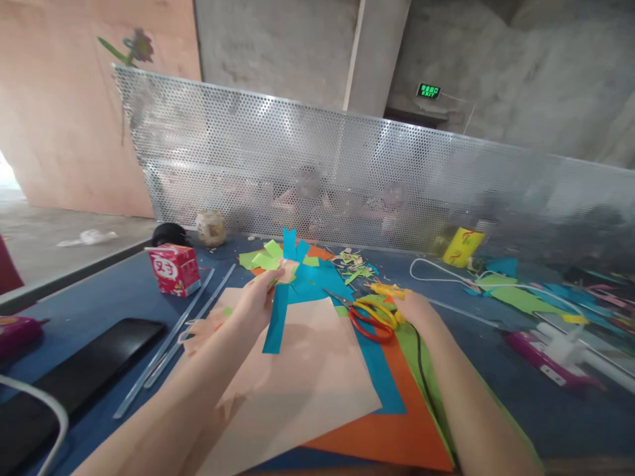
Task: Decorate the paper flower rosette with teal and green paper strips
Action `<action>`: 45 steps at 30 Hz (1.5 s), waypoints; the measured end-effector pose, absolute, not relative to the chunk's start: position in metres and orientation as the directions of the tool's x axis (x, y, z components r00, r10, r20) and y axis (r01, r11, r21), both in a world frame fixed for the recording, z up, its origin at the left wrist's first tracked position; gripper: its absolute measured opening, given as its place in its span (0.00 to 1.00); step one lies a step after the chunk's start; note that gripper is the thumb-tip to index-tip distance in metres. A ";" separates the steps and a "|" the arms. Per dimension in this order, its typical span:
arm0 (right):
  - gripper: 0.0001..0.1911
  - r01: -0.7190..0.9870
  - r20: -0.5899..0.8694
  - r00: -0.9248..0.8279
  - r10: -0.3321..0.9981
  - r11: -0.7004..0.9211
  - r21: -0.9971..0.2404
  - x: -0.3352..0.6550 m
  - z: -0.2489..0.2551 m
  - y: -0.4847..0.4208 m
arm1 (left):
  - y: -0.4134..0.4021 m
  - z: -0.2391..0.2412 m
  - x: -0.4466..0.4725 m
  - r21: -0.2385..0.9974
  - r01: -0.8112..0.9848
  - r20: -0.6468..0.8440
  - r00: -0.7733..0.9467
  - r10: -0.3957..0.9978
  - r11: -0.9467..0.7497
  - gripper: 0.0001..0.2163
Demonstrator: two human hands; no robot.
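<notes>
My left hand [260, 294] pinches a paper piece built from blue and light green strips [289, 244]; one long blue strip [276, 324] hangs below the fingers. My right hand [415, 308] is closed around a yellow glue gun [385, 289], its nozzle pointing left toward the paper piece. A dark cord [423, 360] trails down from that hand. Scissors with red and yellow handles [370, 328] lie between my hands, partly behind the right one. Beneath them are stacked sheets: pale pink [307, 383], blue [384, 383], orange [411, 423] and green.
Paper scraps [356, 266] litter the far middle. At left are clear glue sticks [163, 357], a pink box [174, 271], a jar [211, 229] and a black phone-like slab [94, 367]. A purple power strip [546, 357] and yellow roll [462, 247] stand right. A perforated metal screen [278, 152] closes the back.
</notes>
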State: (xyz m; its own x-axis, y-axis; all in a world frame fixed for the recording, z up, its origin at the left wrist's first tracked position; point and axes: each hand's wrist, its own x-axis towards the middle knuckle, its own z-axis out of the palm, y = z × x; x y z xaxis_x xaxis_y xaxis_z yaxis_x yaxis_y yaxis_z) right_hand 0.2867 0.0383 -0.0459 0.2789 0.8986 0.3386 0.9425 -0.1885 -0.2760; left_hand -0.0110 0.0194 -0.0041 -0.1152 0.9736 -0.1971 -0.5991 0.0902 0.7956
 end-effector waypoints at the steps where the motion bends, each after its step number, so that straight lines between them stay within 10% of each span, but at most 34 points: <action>1: 0.11 0.943 0.343 0.290 0.893 -0.206 -0.263 0.287 -0.047 0.038 | 0.020 -0.005 -0.011 0.801 -0.594 -0.170 -0.110 0.979 0.073 0.09; 6: 0.13 0.953 0.453 0.286 0.844 -0.203 -0.223 0.263 -0.038 0.028 | 0.017 -0.008 -0.008 0.796 -0.604 -0.113 -0.092 0.989 0.035 0.08; 10: 0.16 0.886 0.729 -0.143 0.669 0.415 -0.207 0.217 -0.033 0.017 | 0.011 -0.006 -0.006 0.792 -0.610 -0.079 -0.045 0.996 0.035 0.05; 14: 0.26 0.793 0.810 -0.264 0.524 0.596 -0.126 0.184 -0.035 0.009 | 0.007 -0.008 -0.003 0.805 -0.593 -0.028 0.019 0.999 0.034 0.04; 27: 0.16 0.775 0.871 -0.416 0.261 0.603 0.189 0.201 -0.026 0.000 | -0.002 -0.020 0.012 0.842 -0.519 -0.101 0.118 0.988 0.148 0.15; 34: 0.20 0.747 0.869 -0.453 0.197 0.616 0.250 0.205 -0.019 -0.009 | -0.005 -0.015 0.009 0.992 -0.124 0.025 0.196 0.980 0.000 0.10; 45: 0.16 0.830 0.944 -0.261 0.203 0.546 0.112 0.212 -0.017 -0.010 | -0.002 0.004 -0.009 0.975 -0.215 0.095 0.185 0.978 -0.055 0.15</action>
State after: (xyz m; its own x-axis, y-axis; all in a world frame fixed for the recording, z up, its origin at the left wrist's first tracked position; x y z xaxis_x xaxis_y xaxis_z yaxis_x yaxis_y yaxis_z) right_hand 0.2120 -0.0096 -0.0167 -0.2614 0.2033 0.9436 0.8304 0.5457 0.1124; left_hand -0.0085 -0.0016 0.0040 0.1846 0.9782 0.0955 -0.2150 -0.0546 0.9751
